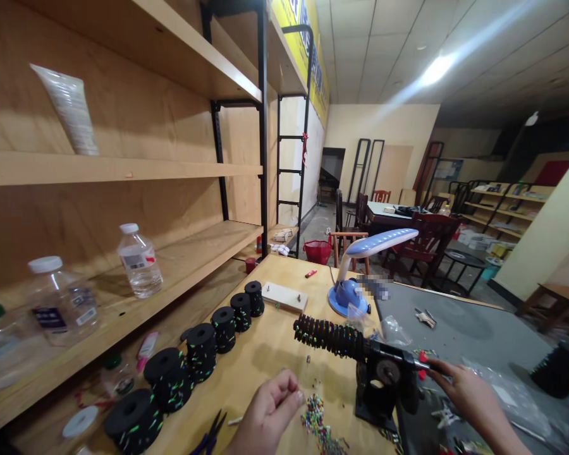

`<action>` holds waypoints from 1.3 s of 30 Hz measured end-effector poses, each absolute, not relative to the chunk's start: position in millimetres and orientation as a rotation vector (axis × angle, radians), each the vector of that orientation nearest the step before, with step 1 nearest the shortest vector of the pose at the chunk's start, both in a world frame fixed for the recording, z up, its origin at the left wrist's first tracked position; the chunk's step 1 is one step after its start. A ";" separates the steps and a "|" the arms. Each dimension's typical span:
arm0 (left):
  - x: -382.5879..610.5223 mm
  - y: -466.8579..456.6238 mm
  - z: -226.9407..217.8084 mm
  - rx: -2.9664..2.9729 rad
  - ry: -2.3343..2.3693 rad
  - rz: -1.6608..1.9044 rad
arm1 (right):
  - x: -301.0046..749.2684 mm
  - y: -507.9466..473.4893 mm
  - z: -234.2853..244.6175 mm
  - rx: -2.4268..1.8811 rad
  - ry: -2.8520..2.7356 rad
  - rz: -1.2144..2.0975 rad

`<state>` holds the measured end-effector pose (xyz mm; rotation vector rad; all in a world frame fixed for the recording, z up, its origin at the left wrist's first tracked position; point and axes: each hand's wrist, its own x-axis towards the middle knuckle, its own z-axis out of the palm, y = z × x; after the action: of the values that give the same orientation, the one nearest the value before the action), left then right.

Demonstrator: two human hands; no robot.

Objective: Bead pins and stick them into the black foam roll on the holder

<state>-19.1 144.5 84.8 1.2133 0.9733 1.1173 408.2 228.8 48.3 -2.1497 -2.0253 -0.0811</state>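
Okay, left hand (pixel 268 414) pinched beside loose multicoloured bead pile (pixel 317 422), any held bead too small to tell. Right hand (pixel 474 393) clenched on slim steel rod (pixel 424 364) of black metal bench spindle (pixel 384 385).

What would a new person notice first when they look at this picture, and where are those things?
The eye goes first to the black coiled rod dotted with coloured specks, held in a black clamp stand on the wooden table, with the right hand beside the stand. Next come the row of black rolls along the table's left side and the heap of small multicoloured beads just right of the left hand.
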 end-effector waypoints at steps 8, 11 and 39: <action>-22.7 171.9 141.6 0.926 0.698 1.191 | 410.9 231.2 40.1 -2.142 -2.008 -0.047; -28.0 191.4 158.6 0.901 0.656 1.173 | 411.1 231.6 39.6 -2.138 -2.011 -0.060; -36.7 247.4 201.0 0.959 0.721 1.033 | 414.8 233.2 30.4 -2.085 -1.985 -0.044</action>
<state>-36.7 247.4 201.0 0.9589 0.7213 1.0334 414.8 233.2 30.4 -2.0849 -1.9854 -0.0442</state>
